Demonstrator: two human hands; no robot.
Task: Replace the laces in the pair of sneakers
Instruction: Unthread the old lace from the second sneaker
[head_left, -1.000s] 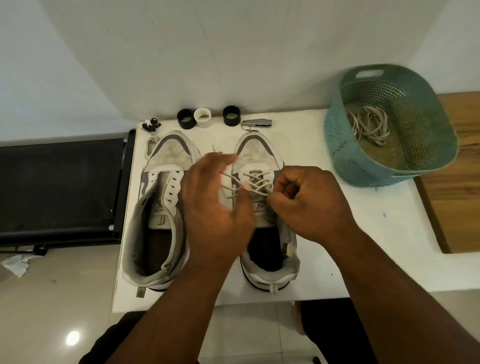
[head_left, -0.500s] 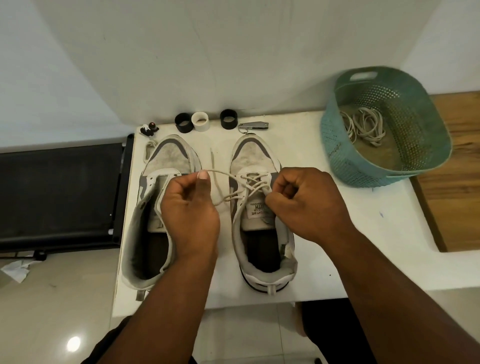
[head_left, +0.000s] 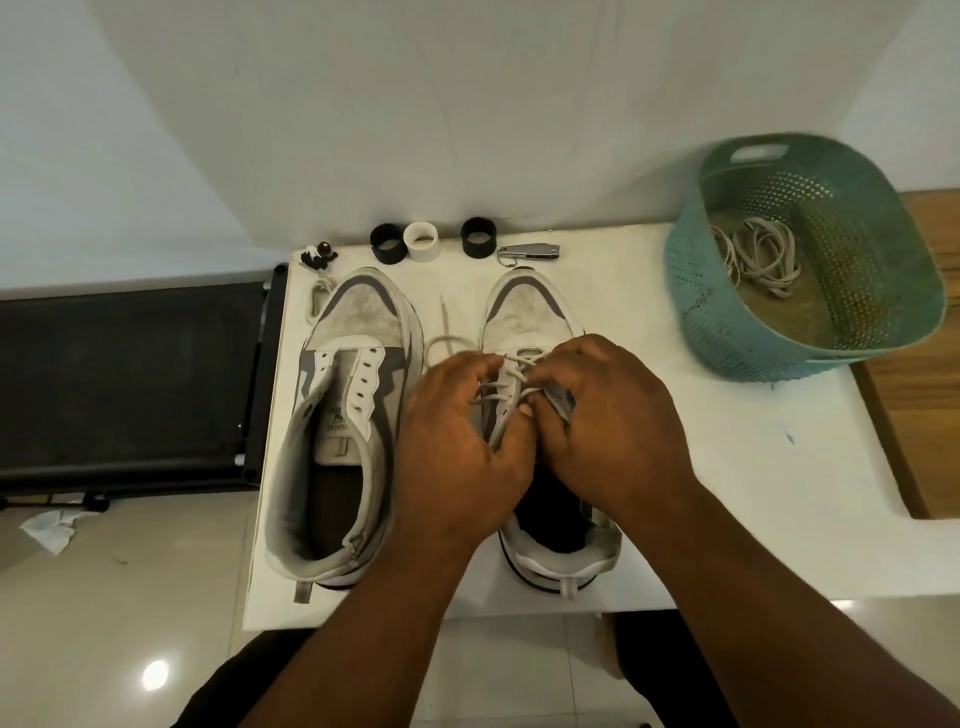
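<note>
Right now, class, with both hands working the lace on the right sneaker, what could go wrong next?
1. The left hand and right hand crowd the lace on the right sneaker, hiding the eyelets; one may get skipped.
2. The lace's loose end trails towards the left sneaker and might snag.

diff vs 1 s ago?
The left hand drew the lace out leftward, then came back in over the right sneaker, meeting the right hand, which stayed there gripping. Left sneaker still unlaced; basket unmoved.
</note>
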